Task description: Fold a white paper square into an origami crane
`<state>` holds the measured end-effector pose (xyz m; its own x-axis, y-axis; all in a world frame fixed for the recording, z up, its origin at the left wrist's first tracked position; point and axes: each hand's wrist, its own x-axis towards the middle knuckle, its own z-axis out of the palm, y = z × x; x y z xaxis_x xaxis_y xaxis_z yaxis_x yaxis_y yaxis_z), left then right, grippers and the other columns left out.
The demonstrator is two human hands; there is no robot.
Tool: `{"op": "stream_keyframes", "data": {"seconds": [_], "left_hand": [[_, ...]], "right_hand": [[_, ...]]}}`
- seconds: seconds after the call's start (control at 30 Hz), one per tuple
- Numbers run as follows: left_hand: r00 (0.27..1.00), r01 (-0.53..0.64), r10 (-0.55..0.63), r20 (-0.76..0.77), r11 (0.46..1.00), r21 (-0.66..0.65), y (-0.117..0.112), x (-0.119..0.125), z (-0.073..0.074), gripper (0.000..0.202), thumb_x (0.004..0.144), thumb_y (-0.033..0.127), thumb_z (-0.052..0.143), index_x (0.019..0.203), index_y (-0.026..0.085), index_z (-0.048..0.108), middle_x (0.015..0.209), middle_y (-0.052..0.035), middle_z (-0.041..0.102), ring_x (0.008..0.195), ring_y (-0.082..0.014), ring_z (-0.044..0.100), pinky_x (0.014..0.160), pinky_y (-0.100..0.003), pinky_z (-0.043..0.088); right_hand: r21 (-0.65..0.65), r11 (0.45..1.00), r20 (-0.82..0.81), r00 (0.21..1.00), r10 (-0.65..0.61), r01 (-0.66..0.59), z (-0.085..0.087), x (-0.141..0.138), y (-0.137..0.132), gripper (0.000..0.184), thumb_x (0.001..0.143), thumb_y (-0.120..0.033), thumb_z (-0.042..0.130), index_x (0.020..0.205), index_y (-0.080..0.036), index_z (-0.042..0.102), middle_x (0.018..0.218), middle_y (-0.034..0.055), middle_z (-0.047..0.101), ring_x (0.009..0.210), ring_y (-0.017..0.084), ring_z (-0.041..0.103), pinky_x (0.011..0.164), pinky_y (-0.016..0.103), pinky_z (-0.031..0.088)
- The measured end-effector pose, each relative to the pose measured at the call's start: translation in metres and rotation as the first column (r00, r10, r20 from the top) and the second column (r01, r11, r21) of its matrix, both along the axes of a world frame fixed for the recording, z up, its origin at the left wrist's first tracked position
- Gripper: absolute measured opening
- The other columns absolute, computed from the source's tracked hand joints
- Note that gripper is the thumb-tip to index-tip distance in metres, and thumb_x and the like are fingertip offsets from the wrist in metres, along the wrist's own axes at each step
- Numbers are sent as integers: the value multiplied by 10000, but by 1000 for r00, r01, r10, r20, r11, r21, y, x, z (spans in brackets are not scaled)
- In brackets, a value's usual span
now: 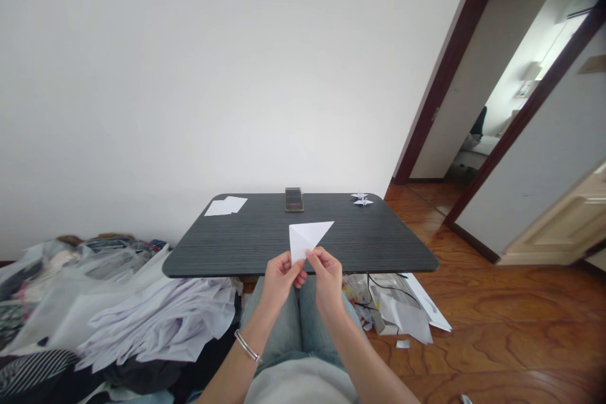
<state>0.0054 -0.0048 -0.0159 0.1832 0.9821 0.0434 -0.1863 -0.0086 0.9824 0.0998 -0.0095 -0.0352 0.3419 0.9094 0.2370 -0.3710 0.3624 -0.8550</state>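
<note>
Both hands [280,281] pinching paper triangle's tip [297,251]

A plain white wall [189,76] rises behind a dark wood-grain table [246,246]. To the right, a dark-framed doorway [454,57] opens onto a brighter room with a pale sofa [478,148], beside a cream panelled door [558,221] above glossy reddish-brown wood flooring [492,315]

- Home interior, lived-in room
- Glossy reddish wooden floor [478,322]
- Dark-framed doorway [454,63] onto another room with a pale sofa [478,145]
- Heaped clothes [156,322] on the floor beside a small dark worktop [246,246]
</note>
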Motion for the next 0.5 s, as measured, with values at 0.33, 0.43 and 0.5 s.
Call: {"op": "stream_keyframes", "data": {"seconds": [0.33,0.43,0.5], "left_hand": [[999,46,-45,21,999,-29,-3,4,-4,289,658,376,681,641,116,557,479,-6,600,389,-73,493,394,-174,371],[999,51,-50,15,998,-44,-4,5,-5,294,643,380,689,625,119,553,470,-6,599,381,-78,493,394,-181,374],[999,52,-51,12,997,-53,-5,5,-5,295,634,382,693,617,122,553,466,-6,599,378,-80,494,393,-184,371]], "right_hand": [[2,993,-83,989,-119,119,19,16,9,223,688,-304,663,583,-172,517,554,-54,467,540,100,388,562,242,311],[21,985,-105,980,-170,173,25,25,14,221,687,-305,667,584,-165,531,555,-50,480,556,103,395,577,244,311],[31,978,-97,975,-200,204,29,30,16,205,686,-306,668,593,-161,556,558,-47,490,559,104,402,579,245,313]]}}
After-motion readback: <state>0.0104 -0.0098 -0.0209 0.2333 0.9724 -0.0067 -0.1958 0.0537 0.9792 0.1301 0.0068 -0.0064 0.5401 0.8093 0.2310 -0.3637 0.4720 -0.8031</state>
